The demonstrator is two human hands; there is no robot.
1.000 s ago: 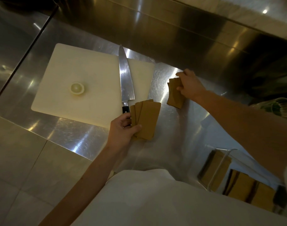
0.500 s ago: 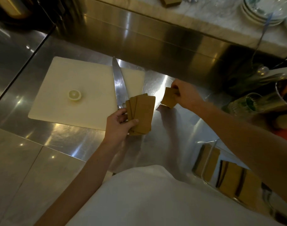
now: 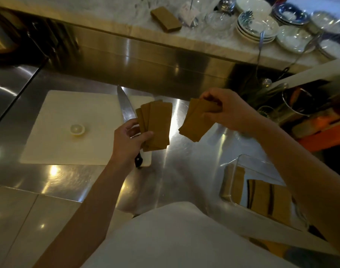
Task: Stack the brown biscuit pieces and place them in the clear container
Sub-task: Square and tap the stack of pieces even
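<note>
My left hand (image 3: pixel 130 141) grips a fanned set of brown biscuit pieces (image 3: pixel 157 125) above the right edge of the cutting board. My right hand (image 3: pixel 226 110) holds a second small bunch of brown biscuit pieces (image 3: pixel 196 122) by their upper end, lifted off the steel counter and tilted. The two bunches are apart, side by side. The clear container (image 3: pixel 240 161) stands at the lower right on the counter, under my right forearm, with several biscuit stacks (image 3: pixel 262 198) standing inside it.
A white cutting board (image 3: pixel 68 147) carries a large knife (image 3: pixel 125 109) and a lemon piece (image 3: pixel 77 129). On the back ledge sit a brown block (image 3: pixel 166 19), stacked plates (image 3: pixel 256 26) and glassware. Pots and utensils (image 3: pixel 292 101) crowd the right.
My right hand picked its biscuit pieces up off the counter and brought them up and toward me. My left hand kept its fan of pieces. The view tilted up, showing the back ledge.
</note>
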